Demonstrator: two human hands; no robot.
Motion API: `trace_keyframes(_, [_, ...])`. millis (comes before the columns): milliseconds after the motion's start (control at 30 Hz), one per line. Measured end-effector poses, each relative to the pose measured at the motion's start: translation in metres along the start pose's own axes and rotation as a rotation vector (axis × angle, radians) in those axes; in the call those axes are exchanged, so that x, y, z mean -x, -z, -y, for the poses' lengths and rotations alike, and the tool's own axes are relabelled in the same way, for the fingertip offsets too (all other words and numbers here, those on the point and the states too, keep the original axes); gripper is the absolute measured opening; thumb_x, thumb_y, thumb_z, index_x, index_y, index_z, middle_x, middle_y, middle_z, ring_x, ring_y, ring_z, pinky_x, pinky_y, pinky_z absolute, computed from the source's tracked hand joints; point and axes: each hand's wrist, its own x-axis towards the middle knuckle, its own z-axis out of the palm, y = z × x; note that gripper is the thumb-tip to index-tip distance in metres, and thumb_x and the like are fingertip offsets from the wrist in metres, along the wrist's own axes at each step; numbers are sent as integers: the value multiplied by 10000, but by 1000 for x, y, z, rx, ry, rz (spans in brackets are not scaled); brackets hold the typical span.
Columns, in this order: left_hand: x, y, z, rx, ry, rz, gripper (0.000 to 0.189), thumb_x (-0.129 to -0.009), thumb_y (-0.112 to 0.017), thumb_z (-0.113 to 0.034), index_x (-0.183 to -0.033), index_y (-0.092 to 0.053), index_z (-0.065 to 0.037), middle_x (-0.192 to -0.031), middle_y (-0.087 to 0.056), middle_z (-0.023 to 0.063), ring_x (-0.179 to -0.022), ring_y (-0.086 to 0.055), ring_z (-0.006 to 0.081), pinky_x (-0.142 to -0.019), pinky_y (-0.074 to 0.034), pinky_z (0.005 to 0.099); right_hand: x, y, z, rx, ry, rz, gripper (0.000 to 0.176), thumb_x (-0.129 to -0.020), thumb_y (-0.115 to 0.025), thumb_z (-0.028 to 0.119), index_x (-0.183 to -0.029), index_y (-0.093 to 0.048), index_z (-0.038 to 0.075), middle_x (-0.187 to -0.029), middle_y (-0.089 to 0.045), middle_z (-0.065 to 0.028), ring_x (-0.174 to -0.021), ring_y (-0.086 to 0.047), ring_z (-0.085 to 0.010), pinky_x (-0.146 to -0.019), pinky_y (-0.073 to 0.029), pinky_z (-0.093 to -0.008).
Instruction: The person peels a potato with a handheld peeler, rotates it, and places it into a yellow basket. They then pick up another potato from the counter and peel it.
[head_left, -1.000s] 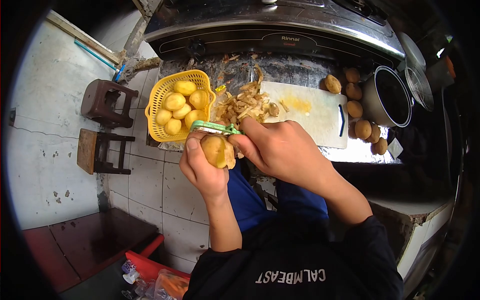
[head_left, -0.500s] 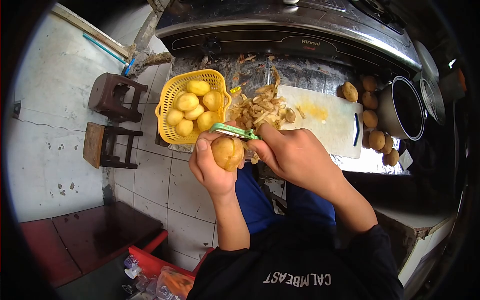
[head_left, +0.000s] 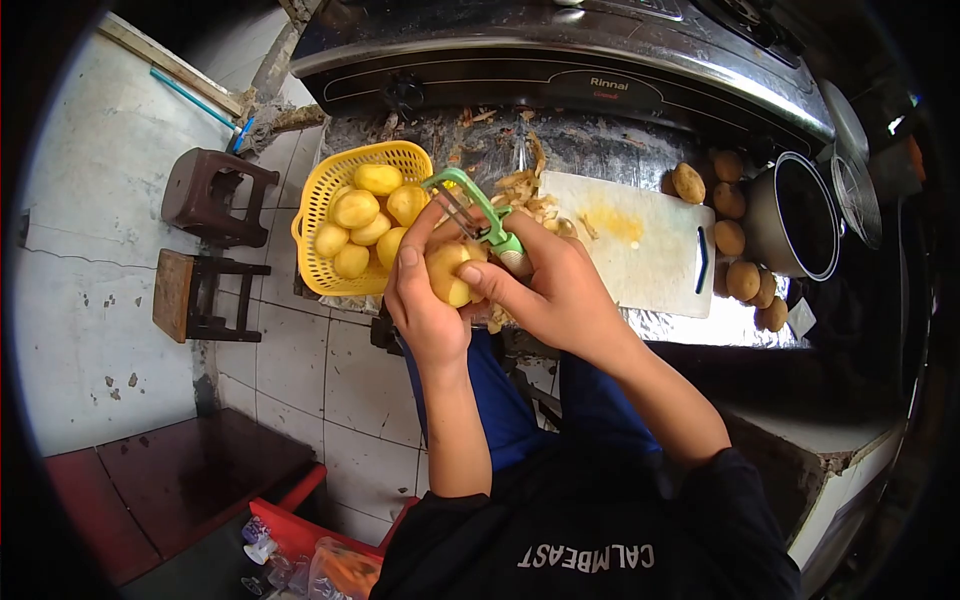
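Note:
A partly peeled potato rests in my left hand, whose fingers curl round it. My right hand grips a green vegetable peeler by its handle, and its thumb presses on the potato. The peeler's blade is raised above the potato, tilted up to the left. Just beyond my hands lies a heap of potato peelings, partly hidden by the peeler and fingers. Peeled yellow potatoes fill part of a yellow plastic basket to the left.
A white cutting board with a yellow stain lies right of the peelings. Several unpeeled potatoes sit beside a metal pot. A black stove spans the back. Two stools stand on the tiled floor at left.
The peeler has turned from lying nearly level across the potato to standing raised and tilted. My right hand has come closer, its thumb now on the potato. The whole view has shifted slightly.

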Motion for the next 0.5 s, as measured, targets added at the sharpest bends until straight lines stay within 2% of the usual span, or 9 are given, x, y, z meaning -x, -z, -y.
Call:
trace_keyframes(33, [-1, 1, 3, 42, 44, -47, 547, -1030, -273, -375, -1217, -543, 63, -1099, -651, 197, -791, -664, 206, -642, -547, 273, -1, -6, -10, -99, -25, -61, 283, -929, -652, 262, -983, -616, -14, -597, -594, -168, -521, -639, -251, -489, -453, -348])
trace_keyframes(67, [-1, 4, 6, 40, 42, -49, 547, -1030, -273, -375, -1217, -543, 63, -1099, -651, 197, -791, -664, 206, -642, -547, 273, -2, -9, -16, -200, -50, -121, 287, -914, -672, 256, -991, -621, -16, -622, -606, -173, -540, -650, -230, -500, -461, -334])
trace_keyframes(133, [-2, 9, 2, 215, 63, 36, 527, -1040, -272, -428, -1089, -555, 13, -1026, -636, 152, -520, -564, 146, -391, -402, 230, -7, -2, -21, -242, -104, -125, 281, -900, -683, 234, -990, -620, -25, -672, -629, -192, -571, -658, -263, -524, -476, -334])
trace_keyframes(167, [0, 5, 2, 234, 89, -25, 508, -1043, -284, -469, -1020, -533, -27, -962, -608, 118, -384, -431, 109, -304, -232, 215, -10, 1, -26, -117, -35, -133, 289, -894, -688, 231, -1000, -613, -27, -677, -631, -194, -577, -657, -291, -527, -480, -348])
trace_keyframes(233, [0, 9, 2, 266, 118, -35, 507, -1043, -291, -472, -1035, -532, -26, -951, -606, 115, -392, -443, 112, -306, -243, 219, -9, 6, -14, 212, 71, -167, 296, -895, -684, 214, -1033, -587, -28, -697, -634, -208, -614, -652, -371, -542, -495, -396])
trace_keyframes(367, [3, 12, 4, 409, 151, 0, 478, -1044, -314, -457, -1058, -527, -30, -961, -613, 111, -431, -489, 127, -330, -306, 227, 1, 4, -9, 193, 138, -186, 293, -914, -660, 271, -995, -575, 2, -673, -615, -178, -590, -644, -360, -523, -498, -405])
trace_keyframes(400, [3, 7, 2, 407, 150, -2, 478, -1044, -314, -457, -1058, -527, -30, -961, -613, 111, -431, -489, 127, -330, -306, 227, 9, 4, -9, 325, 226, -114, 284, -923, -641, 302, -939, -568, 28, -655, -604, -149, -551, -631, -338, -493, -494, -396])
trace_keyframes(467, [0, -11, -6, 372, 232, -407, 448, -1045, -317, -434, -1056, -529, -39, -980, -622, 113, -475, -519, 135, -373, -371, 230, 21, 1, -5, 459, 315, -45, 290, -931, -623, 333, -883, -561, 54, -638, -593, -120, -511, -618, -316, -462, -490, -388])
trace_keyframes(500, [1, -12, -12, 432, 281, -431, 417, -1045, -323, -408, -1059, -533, -48, -980, -628, 115, -508, -535, 141, -416, -417, 237, 26, -1, -3, 554, 341, -52, 306, -933, -611, 359, -841, -543, 75, -626, -582, -96, -479, -602, -294, -432, -480, -381])
